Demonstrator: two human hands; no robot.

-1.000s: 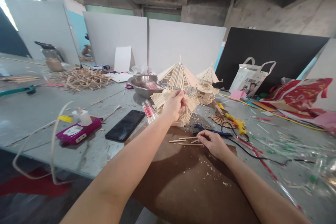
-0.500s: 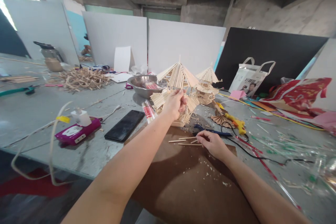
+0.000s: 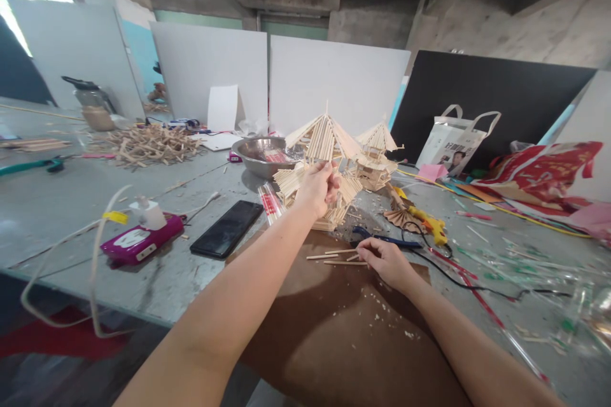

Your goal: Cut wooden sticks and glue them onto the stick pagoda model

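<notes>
A pagoda model (image 3: pixel 327 140) built of thin pale wooden sticks stands in front of me, with a pointed roof and a wide lower tier. My left hand (image 3: pixel 319 189) is closed at its middle, below the upper roof. Whatever lies between those fingers is hidden by the hand itself. Low over a brown board (image 3: pixel 324 331), my right hand (image 3: pixel 384 259) is closed, thumb and fingertips pinched at the ends of several loose wooden sticks (image 3: pixel 341 261). Blue-handled pliers (image 3: pixel 396 238) lie just beyond it.
A second stick pagoda (image 3: pixel 377 156) stands behind. Left are a metal bowl (image 3: pixel 262 159), a phone (image 3: pixel 226 229), a purple power strip (image 3: pixel 143 238) and a stick pile (image 3: pixel 147 145). On the right lie a yellow glue gun (image 3: pixel 429 226), its black cable, and plastic scraps.
</notes>
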